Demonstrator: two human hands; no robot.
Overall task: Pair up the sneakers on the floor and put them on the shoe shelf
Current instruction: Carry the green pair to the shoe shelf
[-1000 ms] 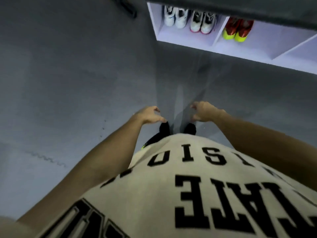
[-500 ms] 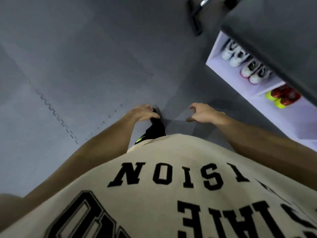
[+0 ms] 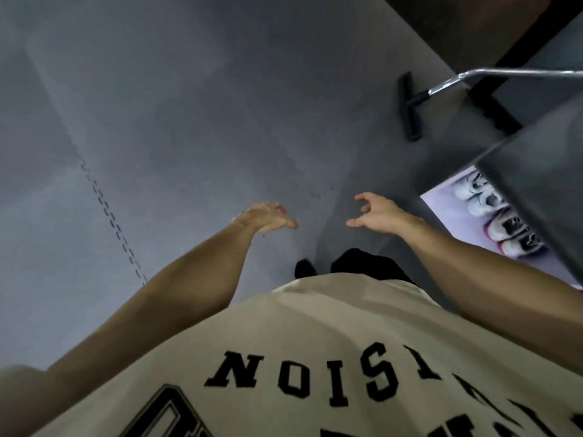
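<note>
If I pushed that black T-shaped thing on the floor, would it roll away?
Probably not. The black T-shaped foot lies flat on the grey floor, so it would more likely slide than roll. It looks stiff, and a shiny metal pole joins it, so a push would likely drag the pole too.

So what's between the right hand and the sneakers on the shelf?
Only bare grey floor in the head view, between the right hand and the shelf's white sneakers; both hands are empty.
</note>
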